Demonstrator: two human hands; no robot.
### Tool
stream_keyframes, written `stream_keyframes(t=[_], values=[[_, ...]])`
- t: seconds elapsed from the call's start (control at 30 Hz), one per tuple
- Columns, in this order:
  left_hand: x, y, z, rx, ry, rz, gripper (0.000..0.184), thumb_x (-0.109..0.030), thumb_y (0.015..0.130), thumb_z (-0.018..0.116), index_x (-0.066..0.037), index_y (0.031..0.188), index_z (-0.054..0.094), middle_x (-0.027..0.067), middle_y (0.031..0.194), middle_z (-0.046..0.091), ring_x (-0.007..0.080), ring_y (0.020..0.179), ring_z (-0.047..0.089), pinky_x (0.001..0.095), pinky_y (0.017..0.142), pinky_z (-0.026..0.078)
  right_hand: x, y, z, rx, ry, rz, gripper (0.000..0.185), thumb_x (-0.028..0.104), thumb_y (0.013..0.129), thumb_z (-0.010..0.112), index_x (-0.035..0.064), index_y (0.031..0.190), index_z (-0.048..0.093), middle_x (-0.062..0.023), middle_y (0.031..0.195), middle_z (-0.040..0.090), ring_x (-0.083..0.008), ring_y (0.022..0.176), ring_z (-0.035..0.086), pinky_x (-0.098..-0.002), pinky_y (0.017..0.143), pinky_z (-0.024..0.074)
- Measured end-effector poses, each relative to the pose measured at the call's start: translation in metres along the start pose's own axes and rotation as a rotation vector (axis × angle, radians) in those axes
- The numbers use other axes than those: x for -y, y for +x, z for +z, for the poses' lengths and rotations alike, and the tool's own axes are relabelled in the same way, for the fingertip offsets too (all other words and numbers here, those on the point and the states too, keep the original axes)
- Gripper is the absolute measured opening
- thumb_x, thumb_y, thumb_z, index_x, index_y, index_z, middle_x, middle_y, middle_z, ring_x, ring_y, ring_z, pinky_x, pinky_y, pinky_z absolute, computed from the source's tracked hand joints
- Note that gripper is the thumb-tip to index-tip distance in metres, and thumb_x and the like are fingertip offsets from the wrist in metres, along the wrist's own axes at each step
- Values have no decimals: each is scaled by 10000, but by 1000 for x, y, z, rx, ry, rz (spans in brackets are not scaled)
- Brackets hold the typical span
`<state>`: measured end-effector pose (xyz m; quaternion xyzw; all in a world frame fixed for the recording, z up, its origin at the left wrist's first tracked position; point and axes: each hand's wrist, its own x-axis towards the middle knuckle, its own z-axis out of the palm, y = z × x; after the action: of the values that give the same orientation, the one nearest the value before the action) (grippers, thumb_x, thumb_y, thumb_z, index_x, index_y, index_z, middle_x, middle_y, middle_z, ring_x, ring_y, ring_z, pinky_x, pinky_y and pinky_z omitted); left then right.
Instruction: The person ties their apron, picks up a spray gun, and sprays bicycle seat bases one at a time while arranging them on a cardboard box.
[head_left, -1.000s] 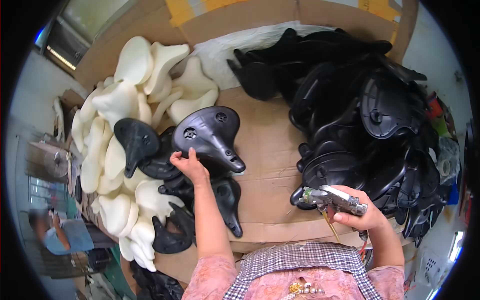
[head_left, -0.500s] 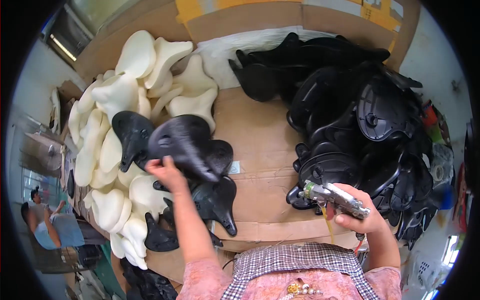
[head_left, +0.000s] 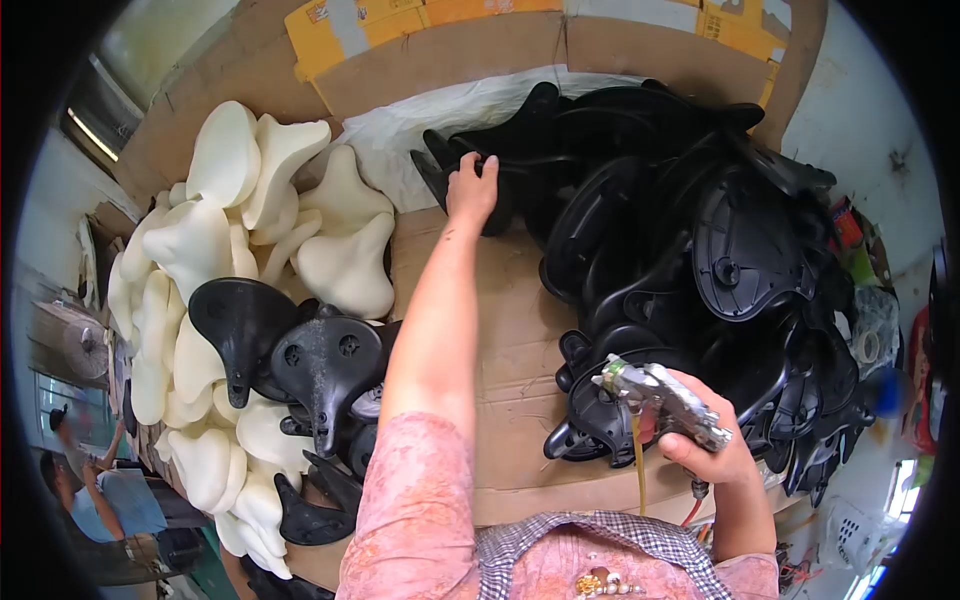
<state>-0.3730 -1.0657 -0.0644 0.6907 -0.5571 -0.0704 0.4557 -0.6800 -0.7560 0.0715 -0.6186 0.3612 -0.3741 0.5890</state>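
Note:
My left hand (head_left: 473,190) reaches to the far end of the black heap, its fingers closed round the end of a black plastic saddle base (head_left: 490,205). In my right hand (head_left: 715,440) is a metal spray gun (head_left: 665,400), smeared with residue, with a yellow hose and a red hose below. It points left, in front of a black base (head_left: 605,415) at the near edge of the heap. Left of my forearm, a black saddle base (head_left: 325,370) with round sockets lies on other black pieces.
Cream foam saddle pads (head_left: 195,250) are piled on the left. The heap of black saddle bases (head_left: 745,250) fills the right side. Cardboard (head_left: 510,370) covers the surface between them. A person (head_left: 110,495) is at the far left. A roll of tape (head_left: 866,347) lies at the right.
My left hand has moved from the black pieces on the left up to the far black heap. The black base blurred beside it earlier now lies among the left pieces. My right hand still holds the spray gun.

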Motion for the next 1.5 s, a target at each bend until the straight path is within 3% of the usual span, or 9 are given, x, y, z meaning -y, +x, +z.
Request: stream_keyframes(t=[0.1, 0.23, 0.37, 0.9, 1.07, 1.17, 1.3, 1.4, 1.5], values=[[-9, -16, -25, -156, -83, -186, 398, -391, 774, 679, -23, 887, 579, 220, 795, 616, 421, 812, 601, 476, 738, 467, 3, -2, -6, -62, 31, -2, 622, 214, 807, 717, -48, 1307, 455, -75, 912, 632, -122, 800, 596, -264, 747, 490], [91, -84, -77, -268, -363, -188, 119, -46, 778, 638, -67, 883, 587, 30, 863, 589, 165, 794, 557, 304, 669, 467, -5, -4, -11, 13, -40, 74, 603, 209, 804, 716, -44, 1294, 471, -75, 917, 633, -109, 785, 583, -261, 740, 484], [90, -178, -145, -237, -768, -592, 186, -16, 848, 591, -109, 993, 520, -14, 916, 522, 88, 748, 505, 211, 560, 390, -4, 3, 5, 111, -26, 143, 532, 110, 814, 696, -21, 1287, 490, -44, 903, 635, -82, 777, 567, -236, 723, 474], [96, -319, -225, -152, -1084, -629, 235, 88, 830, 564, -81, 986, 514, -11, 966, 485, 81, 872, 492, 216, 801, 406, 8, -42, 22, 263, -249, 63, 547, 28, 780, 710, 10, 1286, 501, -58, 849, 641, -96, 740, 598, -252, 715, 487], [97, -332, -246, 140, 361, -339, 531, -139, 714, 719, -118, 1216, 547, 219, 1143, 539, 376, 1104, 508, 466, 963, 395, 13, -33, 15, 108, -25, -54, 569, 83, 796, 712, -19, 1300, 471, -54, 891, 636, -117, 785, 602, -258, 733, 490], [64, -275, -235, -75, 342, -108, 432, -153, 773, 691, -32, 1169, 568, 172, 1107, 587, 331, 1010, 574, 443, 922, 441, 1, -27, 9, 93, -59, -30, 584, 107, 801, 715, -13, 1314, 460, -54, 904, 634, -116, 804, 603, -258, 746, 495], [58, -180, -125, 226, -622, -802, 298, -221, 865, 653, -7, 1064, 601, 107, 916, 651, 250, 783, 644, 372, 699, 549, -12, -14, 8, 56, -8, 18, 597, 152, 809, 731, -4, 1319, 463, -49, 911, 635, -98, 816, 594, -246, 752, 488], [85, -138, -2, 245, -1120, -1483, 478, -307, 876, 639, -4, 1182, 432, 278, 1225, 506, 487, 1039, 552, 571, 885, 495, -13, -6, 2, 64, -3, 5, 584, 163, 815, 729, -11, 1309, 471, -53, 924, 634, -98, 817, 596, -246, 752, 489], [87, -116, 73, -20, -1323, -1412, 333, -227, 884, 628, -16, 1115, 511, 206, 1237, 531, 384, 1035, 564, 513, 905, 469, -13, -3, -4, 46, -94, -2, 586, 162, 815, 725, -15, 1310, 465, -61, 917, 636, -109, 808, 608, -250, 750, 491]])
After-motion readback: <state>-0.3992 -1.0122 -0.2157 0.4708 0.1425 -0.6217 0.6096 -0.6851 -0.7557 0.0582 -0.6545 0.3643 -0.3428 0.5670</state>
